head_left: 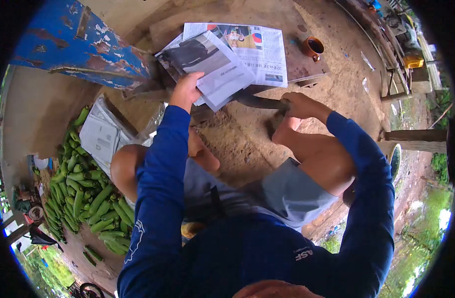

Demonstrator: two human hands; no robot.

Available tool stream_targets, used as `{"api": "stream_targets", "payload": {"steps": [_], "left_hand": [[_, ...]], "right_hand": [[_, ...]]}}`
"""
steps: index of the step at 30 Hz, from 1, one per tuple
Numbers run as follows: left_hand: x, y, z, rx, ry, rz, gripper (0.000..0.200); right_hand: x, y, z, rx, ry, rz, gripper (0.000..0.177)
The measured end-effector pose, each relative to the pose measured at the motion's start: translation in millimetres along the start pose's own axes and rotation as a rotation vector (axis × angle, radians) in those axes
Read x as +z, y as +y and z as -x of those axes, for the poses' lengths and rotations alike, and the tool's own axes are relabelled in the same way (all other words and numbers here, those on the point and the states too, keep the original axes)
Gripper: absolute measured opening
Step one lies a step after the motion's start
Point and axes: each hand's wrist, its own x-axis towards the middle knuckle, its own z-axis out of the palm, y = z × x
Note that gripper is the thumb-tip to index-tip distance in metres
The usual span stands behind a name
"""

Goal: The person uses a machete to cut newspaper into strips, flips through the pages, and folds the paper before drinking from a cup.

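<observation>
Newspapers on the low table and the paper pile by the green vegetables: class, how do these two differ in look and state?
The newspapers fan out at angles; the paper pile is stacked more closely.
The newspapers show large pictures; the paper pile's visible top is mostly pale.
The left hand grips the newspapers' edge; no hand touches the paper pile.
Both are layered, printed sheets.

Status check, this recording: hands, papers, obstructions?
Left hand holding newspaper sheets. Right hand gripping knife, blade at sheets' near edge. Cup of dark liquid beside sheets, not touching.
</observation>
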Motion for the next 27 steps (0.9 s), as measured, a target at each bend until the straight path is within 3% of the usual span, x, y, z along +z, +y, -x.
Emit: {"api": "stream_targets", "payload": {"steps": [4, 7, 10, 16, 19, 27], "left_hand": [[-9, -3, 17, 0.056, 0.019, -0.054, 0.034], [16, 8, 54, 0.196, 0.218, -0.306, 0.041], [22, 1, 46, 1.215, 0.686, -1.183, 0.045], [74, -18, -9, 1.381, -0.264, -1.945, 0.040], [104, -16, -8, 0.991, -0.504, -2.046, 0.031], [113, -12, -7, 0.907, -0.558, -2.125, 0.020]], "right_hand": [[2, 13, -8, 0.040, 0.002, -0.039, 0.052], [1, 17, -12, 0.063, 0.039, -0.002, 0.045], [1, 20, -16, -0.006, 0.097, 0.084, 0.042], [-18, 5, -23, -0.011, 0.048, 0.117, 0.033], [-21, 4, -22, 0.039, 0.090, 0.210, 0.039], [-21, -2, -13, -0.014, 0.063, 0.196, 0.036]]}}
